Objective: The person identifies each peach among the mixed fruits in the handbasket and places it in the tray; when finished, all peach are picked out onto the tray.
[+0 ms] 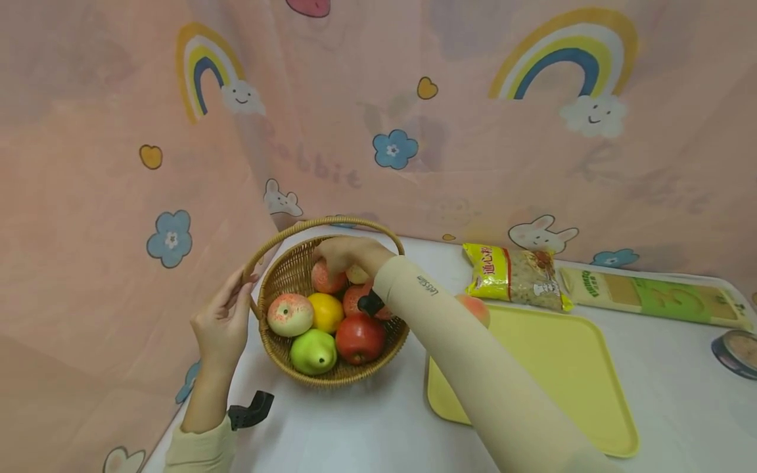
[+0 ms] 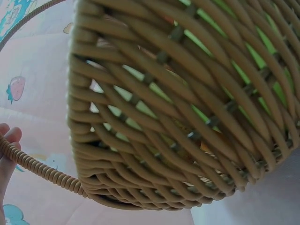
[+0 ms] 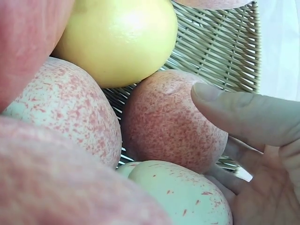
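A wicker basket (image 1: 275,276) of fruit stands on the white table. My left hand (image 1: 221,322) grips its arched handle (image 1: 296,228) low on the left side; the fingertips on it also show in the left wrist view. My right hand (image 1: 350,253) reaches inside and holds a red-speckled round fruit (image 3: 173,124) at the back, thumb across its upper side. Around it lie a yellow fruit (image 1: 326,313), a pale fruit with red flecks (image 1: 290,315), a green pear (image 1: 313,352) and a red apple (image 1: 360,339). My right sleeve hides part of the basket's right side.
Right of the basket lies a yellow tray (image 1: 562,368) with a peach-coloured fruit (image 1: 475,310) at its back left corner. Behind it are a yellow pasta bag (image 1: 516,276) and a long green packet (image 1: 662,299). A round tin (image 1: 736,353) sits far right. A curtain hangs behind.
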`<state>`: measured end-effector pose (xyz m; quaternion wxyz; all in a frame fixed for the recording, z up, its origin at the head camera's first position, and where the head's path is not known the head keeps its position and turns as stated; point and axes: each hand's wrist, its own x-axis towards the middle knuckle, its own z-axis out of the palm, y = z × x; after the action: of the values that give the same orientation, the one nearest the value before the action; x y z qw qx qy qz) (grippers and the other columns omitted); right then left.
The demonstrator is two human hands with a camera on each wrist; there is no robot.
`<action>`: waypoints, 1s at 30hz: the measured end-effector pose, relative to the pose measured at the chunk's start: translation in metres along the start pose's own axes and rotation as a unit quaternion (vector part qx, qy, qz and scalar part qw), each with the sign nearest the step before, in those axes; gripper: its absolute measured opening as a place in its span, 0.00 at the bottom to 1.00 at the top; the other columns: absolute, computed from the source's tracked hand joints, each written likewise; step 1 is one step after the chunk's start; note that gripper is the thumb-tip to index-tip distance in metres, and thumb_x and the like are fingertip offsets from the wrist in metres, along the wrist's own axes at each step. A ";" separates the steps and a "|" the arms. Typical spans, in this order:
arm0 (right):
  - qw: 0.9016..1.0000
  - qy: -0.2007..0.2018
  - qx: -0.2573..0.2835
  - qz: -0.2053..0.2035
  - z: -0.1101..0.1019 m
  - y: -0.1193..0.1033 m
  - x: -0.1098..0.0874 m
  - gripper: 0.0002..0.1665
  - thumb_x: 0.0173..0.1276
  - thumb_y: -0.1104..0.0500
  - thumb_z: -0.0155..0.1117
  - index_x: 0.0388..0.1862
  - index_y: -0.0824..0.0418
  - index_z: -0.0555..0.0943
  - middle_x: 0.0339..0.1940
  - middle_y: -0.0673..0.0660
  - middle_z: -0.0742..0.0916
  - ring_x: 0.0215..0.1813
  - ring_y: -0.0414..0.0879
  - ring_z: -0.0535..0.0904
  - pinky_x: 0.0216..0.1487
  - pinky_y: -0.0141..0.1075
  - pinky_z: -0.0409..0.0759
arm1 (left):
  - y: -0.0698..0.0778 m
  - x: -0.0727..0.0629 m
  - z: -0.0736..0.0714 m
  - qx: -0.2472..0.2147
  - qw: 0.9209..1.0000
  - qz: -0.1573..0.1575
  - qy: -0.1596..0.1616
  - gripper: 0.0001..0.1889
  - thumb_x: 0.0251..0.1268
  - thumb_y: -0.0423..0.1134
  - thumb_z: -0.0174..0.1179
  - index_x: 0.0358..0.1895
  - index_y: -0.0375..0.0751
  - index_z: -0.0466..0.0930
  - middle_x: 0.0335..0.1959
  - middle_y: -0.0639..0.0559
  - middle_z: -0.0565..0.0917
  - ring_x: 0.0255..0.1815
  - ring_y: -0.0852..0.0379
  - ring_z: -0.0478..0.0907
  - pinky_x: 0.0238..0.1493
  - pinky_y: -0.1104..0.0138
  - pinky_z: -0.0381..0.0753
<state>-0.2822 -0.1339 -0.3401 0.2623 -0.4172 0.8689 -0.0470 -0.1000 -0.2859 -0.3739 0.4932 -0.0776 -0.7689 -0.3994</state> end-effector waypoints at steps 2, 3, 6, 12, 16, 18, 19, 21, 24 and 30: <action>1.000 0.001 0.002 -0.005 0.000 0.000 -0.001 0.35 0.63 0.61 0.63 0.69 0.49 0.68 0.71 0.53 0.68 0.71 0.48 0.63 0.69 0.41 0.69 | 0.000 0.000 0.000 -0.004 1.000 0.002 0.000 0.17 0.55 0.17 0.60 0.49 0.25 0.81 0.37 0.33 0.85 0.43 0.75 0.81 0.44 0.82 0.80; 1.000 0.001 0.008 -0.006 0.001 0.001 -0.003 0.35 0.62 0.63 0.62 0.69 0.48 0.68 0.71 0.52 0.68 0.70 0.47 0.63 0.68 0.40 0.69 | 0.000 0.001 0.000 -0.006 1.000 0.005 -0.001 0.17 0.54 0.16 0.60 0.50 0.26 0.81 0.37 0.33 0.85 0.44 0.75 0.81 0.44 0.82 0.80; 1.000 -0.004 0.018 -0.005 0.001 0.001 -0.006 0.39 0.60 0.65 0.62 0.70 0.46 0.66 0.71 0.51 0.68 0.70 0.46 0.62 0.66 0.40 0.70 | 0.000 0.001 0.001 -0.010 1.000 0.011 -0.005 0.18 0.54 0.16 0.59 0.50 0.26 0.80 0.37 0.33 0.85 0.44 0.74 0.81 0.45 0.81 0.80; 1.000 -0.003 0.001 0.024 0.004 -0.002 -0.008 0.41 0.62 0.65 0.60 0.71 0.39 0.64 0.73 0.47 0.66 0.73 0.46 0.57 0.67 0.43 0.68 | 0.000 0.002 0.001 -0.009 1.000 0.015 -0.004 0.17 0.55 0.16 0.59 0.50 0.25 0.80 0.37 0.33 0.85 0.44 0.74 0.81 0.45 0.81 0.80; 0.999 0.011 -0.049 0.013 0.008 -0.004 -0.004 0.40 0.62 0.66 0.61 0.70 0.40 0.65 0.72 0.49 0.68 0.71 0.47 0.60 0.64 0.43 0.71 | 0.000 0.002 0.000 -0.006 1.000 0.015 -0.001 0.18 0.54 0.16 0.59 0.50 0.27 0.81 0.37 0.34 0.86 0.44 0.74 0.81 0.45 0.81 0.80; 0.998 0.017 -0.057 0.002 0.010 -0.004 -0.004 0.40 0.61 0.68 0.61 0.70 0.41 0.66 0.70 0.50 0.69 0.69 0.46 0.62 0.66 0.41 0.70 | 0.000 0.001 0.000 -0.006 1.000 0.014 -0.001 0.18 0.54 0.16 0.60 0.50 0.27 0.81 0.37 0.34 0.86 0.44 0.74 0.81 0.45 0.81 0.80; 0.998 0.019 -0.059 -0.002 0.010 -0.004 -0.003 0.41 0.61 0.69 0.61 0.69 0.41 0.67 0.69 0.50 0.70 0.69 0.46 0.63 0.67 0.41 0.69 | 0.000 0.001 0.000 -0.006 1.000 0.014 -0.001 0.18 0.55 0.16 0.60 0.51 0.28 0.81 0.37 0.34 0.86 0.44 0.74 0.81 0.45 0.81 0.80; 0.997 0.027 -0.077 -0.020 0.010 -0.003 -0.002 0.37 0.61 0.67 0.62 0.69 0.44 0.68 0.67 0.52 0.71 0.67 0.46 0.66 0.69 0.39 0.68 | 0.000 0.001 0.000 -0.006 1.000 0.013 -0.001 0.19 0.54 0.16 0.60 0.51 0.28 0.81 0.37 0.34 0.86 0.44 0.74 0.81 0.45 0.81 0.80; 0.996 0.042 -0.068 -0.040 0.009 0.000 0.003 0.35 0.60 0.63 0.66 0.66 0.47 0.70 0.64 0.53 0.74 0.63 0.45 0.69 0.66 0.37 0.70 | 0.000 0.000 0.000 -0.005 1.000 0.009 -0.002 0.18 0.54 0.16 0.60 0.51 0.27 0.81 0.37 0.34 0.86 0.44 0.75 0.81 0.45 0.82 0.80; 0.991 0.061 0.065 -0.101 0.003 0.003 0.003 0.35 0.58 0.60 0.70 0.65 0.53 0.71 0.61 0.53 0.76 0.56 0.44 0.73 0.59 0.33 0.75 | -0.001 0.000 -0.002 0.002 1.000 0.009 0.000 0.18 0.54 0.17 0.60 0.50 0.27 0.81 0.37 0.34 0.86 0.44 0.76 0.81 0.44 0.83 0.79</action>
<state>-0.2848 -0.1337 -0.3449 0.2291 -0.4809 0.8319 -0.1555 -0.0994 -0.2876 -0.3736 0.4969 -0.0831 -0.7691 -0.3932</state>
